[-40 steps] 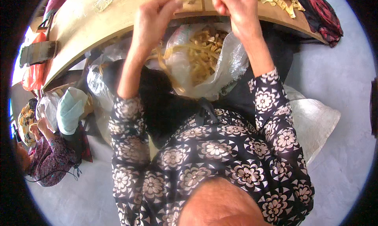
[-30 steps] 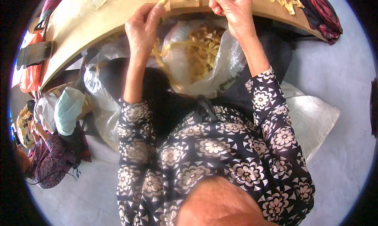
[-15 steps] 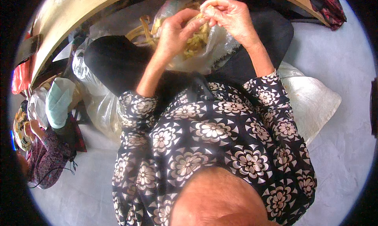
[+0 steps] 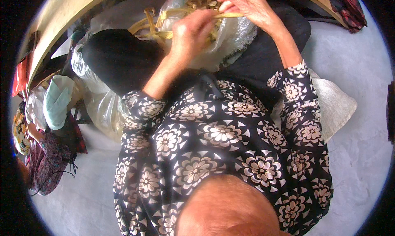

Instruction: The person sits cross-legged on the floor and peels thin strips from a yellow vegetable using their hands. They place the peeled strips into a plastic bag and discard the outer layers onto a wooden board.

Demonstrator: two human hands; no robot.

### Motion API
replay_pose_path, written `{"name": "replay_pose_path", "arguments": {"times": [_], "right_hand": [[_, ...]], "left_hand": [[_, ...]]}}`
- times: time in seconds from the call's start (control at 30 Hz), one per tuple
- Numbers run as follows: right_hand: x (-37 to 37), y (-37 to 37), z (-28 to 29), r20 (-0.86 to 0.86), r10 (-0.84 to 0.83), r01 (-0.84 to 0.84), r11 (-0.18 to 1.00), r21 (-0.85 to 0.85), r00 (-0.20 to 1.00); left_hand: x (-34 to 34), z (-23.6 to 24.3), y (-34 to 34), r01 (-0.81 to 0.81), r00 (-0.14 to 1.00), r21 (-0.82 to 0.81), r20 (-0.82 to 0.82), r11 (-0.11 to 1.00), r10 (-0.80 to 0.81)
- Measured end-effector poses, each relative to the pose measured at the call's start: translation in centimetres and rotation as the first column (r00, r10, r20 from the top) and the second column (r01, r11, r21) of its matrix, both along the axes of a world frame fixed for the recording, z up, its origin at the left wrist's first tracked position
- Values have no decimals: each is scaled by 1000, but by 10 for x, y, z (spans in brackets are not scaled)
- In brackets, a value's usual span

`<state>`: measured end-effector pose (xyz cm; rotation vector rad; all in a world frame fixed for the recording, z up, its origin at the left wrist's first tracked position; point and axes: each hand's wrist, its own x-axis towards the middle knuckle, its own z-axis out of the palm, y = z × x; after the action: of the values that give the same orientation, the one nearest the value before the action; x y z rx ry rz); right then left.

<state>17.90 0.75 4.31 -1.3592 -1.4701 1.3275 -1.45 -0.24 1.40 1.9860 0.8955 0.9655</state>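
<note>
And here both hands are up at the mouth of the sack, working one yellow strip (image 4: pixel 230 15) between them. The left hand (image 4: pixel 191 32) pinches it, thumb and fingers drawn together, and the free length runs out rightward from those fingertips to just beneath the right hand (image 4: pixel 252 6). That right hand is bent over, fingers curled in; the left is smeared with blur, and I can't tell whether the right actually grips the strip or merely lies against it. So the step in hand looks like handling a single piece, stretching or straightening it, by my judgement. Just beneath and beyond the hands, the open plastic sack (image 4: pixel 236 36) sits between the knees with yellow pieces (image 4: pixel 200 1) inside it, and to the left of the left hand more strips (image 4: pixel 153 28) hang loose in a tangle. Further out, left and beyond, curves the pale worktop (image 4: pixel 84 7), well apart from both hands. What does the next move call for? A sure pinch on the left, I'd say, the right fingers settled firmly on the other end, and a gentle, even pull, since a strip this thin could well tear or slip away into the sack.
</note>
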Motion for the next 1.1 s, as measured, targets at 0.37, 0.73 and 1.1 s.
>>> {"name": "replay_pose_path", "arguments": {"times": [0.37,0.73,1.1], "right_hand": [[11,-46,-3,106,8,23,958,-285,994],[-16,-53,35,-411,48,-83,994,-69,910],[-21,-53,-10,258,6,-41,990,133,966]], "left_hand": [[-20,26,9,181,975,-167,-102,969,-200],[10,-4,19,567,820,-691,525,449,-227],[11,-19,-2,722,687,-689,724,-65,-59]]}}
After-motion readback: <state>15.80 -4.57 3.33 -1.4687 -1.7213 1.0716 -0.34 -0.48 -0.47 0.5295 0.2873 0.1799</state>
